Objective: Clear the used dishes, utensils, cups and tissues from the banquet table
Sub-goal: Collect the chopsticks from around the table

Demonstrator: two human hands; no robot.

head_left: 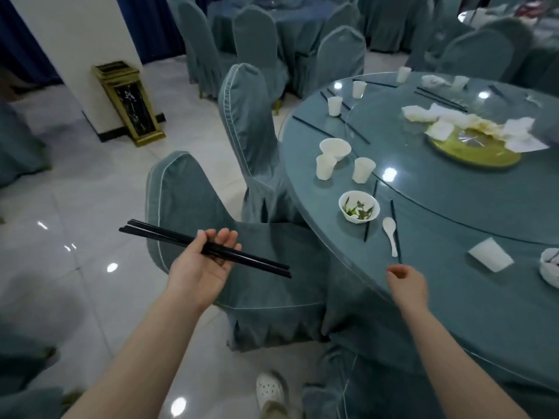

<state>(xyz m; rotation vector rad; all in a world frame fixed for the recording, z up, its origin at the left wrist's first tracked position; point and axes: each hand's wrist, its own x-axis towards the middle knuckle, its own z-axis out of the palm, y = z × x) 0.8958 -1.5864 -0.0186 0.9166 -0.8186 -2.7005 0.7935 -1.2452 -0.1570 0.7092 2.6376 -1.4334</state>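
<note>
Left hand grips stiff, slick black chopsticks mid-shaft, right hand loosely curled, empty, near counter chopstick.

Single head-worn wide view, forward and down, close above the round table's near edge

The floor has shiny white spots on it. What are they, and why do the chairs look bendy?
Head view: the white spots on the floor and on the table's glass top are glare from lights reflecting; the wide-angle lens bends the chairs near the edges; the far tables look soft and blurry.
</note>
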